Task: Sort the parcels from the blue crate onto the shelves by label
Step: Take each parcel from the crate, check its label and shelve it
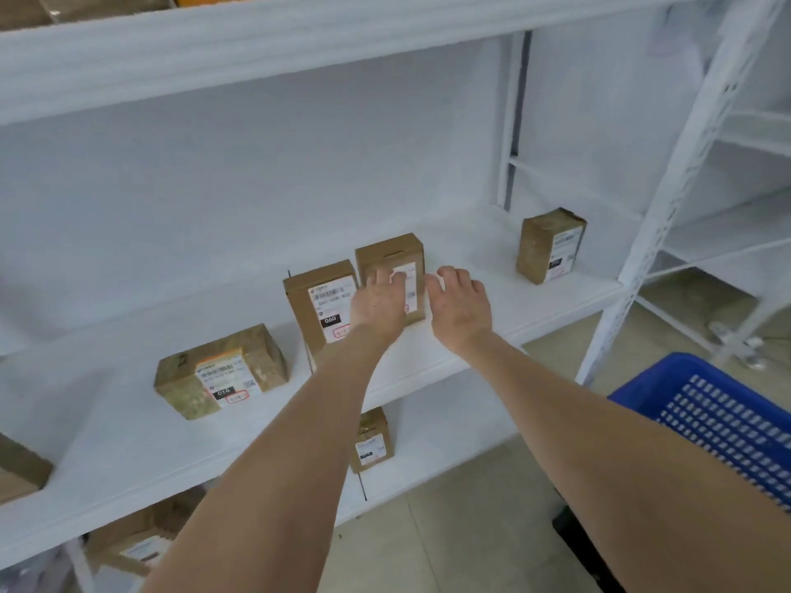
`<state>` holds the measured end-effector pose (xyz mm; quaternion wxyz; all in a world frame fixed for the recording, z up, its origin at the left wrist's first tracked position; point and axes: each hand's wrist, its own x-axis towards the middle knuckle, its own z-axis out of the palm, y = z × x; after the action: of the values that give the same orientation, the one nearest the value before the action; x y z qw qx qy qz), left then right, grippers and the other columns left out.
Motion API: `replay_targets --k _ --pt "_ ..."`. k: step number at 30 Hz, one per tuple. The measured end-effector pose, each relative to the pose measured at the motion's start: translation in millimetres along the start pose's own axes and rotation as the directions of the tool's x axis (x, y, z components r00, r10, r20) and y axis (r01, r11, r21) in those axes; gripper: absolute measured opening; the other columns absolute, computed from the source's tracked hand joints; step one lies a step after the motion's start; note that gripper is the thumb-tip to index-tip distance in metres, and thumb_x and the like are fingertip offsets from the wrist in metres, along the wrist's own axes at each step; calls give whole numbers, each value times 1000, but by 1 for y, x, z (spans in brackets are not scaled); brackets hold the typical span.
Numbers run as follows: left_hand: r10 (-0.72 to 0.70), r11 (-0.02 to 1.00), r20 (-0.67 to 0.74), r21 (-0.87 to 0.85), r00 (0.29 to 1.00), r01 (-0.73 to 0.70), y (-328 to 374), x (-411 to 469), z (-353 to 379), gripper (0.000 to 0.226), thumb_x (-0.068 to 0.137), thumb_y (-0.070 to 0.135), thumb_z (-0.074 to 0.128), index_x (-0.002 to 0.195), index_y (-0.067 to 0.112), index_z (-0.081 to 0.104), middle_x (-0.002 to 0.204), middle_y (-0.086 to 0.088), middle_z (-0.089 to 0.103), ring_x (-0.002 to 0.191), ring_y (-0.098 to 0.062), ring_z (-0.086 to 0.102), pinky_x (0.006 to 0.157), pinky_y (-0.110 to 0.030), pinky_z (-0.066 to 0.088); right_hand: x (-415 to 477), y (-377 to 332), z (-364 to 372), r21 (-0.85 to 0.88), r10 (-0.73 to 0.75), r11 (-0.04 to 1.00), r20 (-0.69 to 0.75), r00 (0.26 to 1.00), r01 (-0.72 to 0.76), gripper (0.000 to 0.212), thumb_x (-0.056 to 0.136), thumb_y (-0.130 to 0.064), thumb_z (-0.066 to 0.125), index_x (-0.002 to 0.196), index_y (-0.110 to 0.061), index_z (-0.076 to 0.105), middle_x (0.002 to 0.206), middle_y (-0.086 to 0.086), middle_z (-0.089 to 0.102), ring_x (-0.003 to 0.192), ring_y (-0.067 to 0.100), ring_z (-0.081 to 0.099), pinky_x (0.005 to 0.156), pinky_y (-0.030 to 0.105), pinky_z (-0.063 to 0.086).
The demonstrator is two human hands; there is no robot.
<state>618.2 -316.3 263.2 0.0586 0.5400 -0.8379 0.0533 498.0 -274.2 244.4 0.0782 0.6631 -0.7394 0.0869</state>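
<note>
Both hands open: left hand (381,301) flat against the upright cardboard parcel (387,255), right hand (460,306) beside its right edge. Smooth white shelf (513,293) runs free to the taped parcel (550,246).

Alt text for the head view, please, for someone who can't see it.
Both hands reach to an upright cardboard parcel on the white shelf: the left hand touches its labelled front, the right hand is open beside it. A parcel marked 060 stands just left; a blue crate sits lower right.

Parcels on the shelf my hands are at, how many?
5 parcels: far-left one cut off, left one, two upright at centre, right one. More may lie off-frame.
</note>
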Motion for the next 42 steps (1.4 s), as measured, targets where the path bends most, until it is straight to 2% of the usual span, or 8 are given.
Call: replay_targets --k 8,13,19,25,29,34,39,42 --pt "221 975 164 -29 961 -219 160 -26 18 57 89 12 53 142 12 31 144 -11 28 132 -26 32 98 -37 41 -112 135 -1 -18 254 967 77 964 -254 65 90 -15 56 147 -18 26 150 10 25 137 28 26 106 36 32" --pt "344 939 232 -94 910 -332 289 -76 42 54 88 9 52 139 10 35 140 -12 31 128 -28 36 94 -40 43 -217 230 5 -19 363 931 129 923 -364 60 90 -15 57 144 -15 31 145 11 33 133 29 32 103 38 35" --pt "496 868 294 -167 817 -467 439 -153 83 38 92 17 51 127 6 44 130 -14 40 118 -30 45 84 -42 46 -346 338 26 -28 491 865 258 832 -501 59 87 -14 60 140 -16 33 144 11 29 135 30 27 106 39 33" --pt "544 834 446 -198 711 -515 524 -194 137 41 91 12 51 130 8 41 131 -13 37 120 -29 42 86 -41 45 -416 403 63 -48 555 810 388 736 -585 52 88 -20 61 134 -16 36 141 11 31 134 30 28 107 39 32" --pt "527 845 517 -230 675 -483 557 -189 177 38 92 14 53 128 7 41 132 -13 37 121 -29 42 85 -41 45 -424 436 98 -12 572 766 470 673 -643 54 90 -18 59 138 -15 35 142 12 33 134 31 29 107 40 35" --pt "473 877 615 -263 630 -402 595 -162 240 37 93 14 51 128 8 40 132 -15 35 116 -32 45 83 -43 47 -408 482 157 27 601 651 592 537 -758 57 90 -24 62 139 -17 35 141 11 33 133 31 31 102 40 40" --pt "422 906 705 -342 570 -249 632 -136 309 37 94 11 50 130 6 40 132 -16 38 110 -33 50 80 -43 45 -393 528 224 136 592 398 717 368 -907 59 90 -19 63 141 -13 33 140 13 32 128 32 40 102 38 39" --pt "401 914 750 -363 526 -180 654 -129 351 37 94 11 51 129 6 41 131 -15 39 108 -32 52 77 -41 44 -392 554 262 140 600 236 757 258 -962 57 92 -16 59 141 -9 31 143 13 29 125 32 45 97 37 42"
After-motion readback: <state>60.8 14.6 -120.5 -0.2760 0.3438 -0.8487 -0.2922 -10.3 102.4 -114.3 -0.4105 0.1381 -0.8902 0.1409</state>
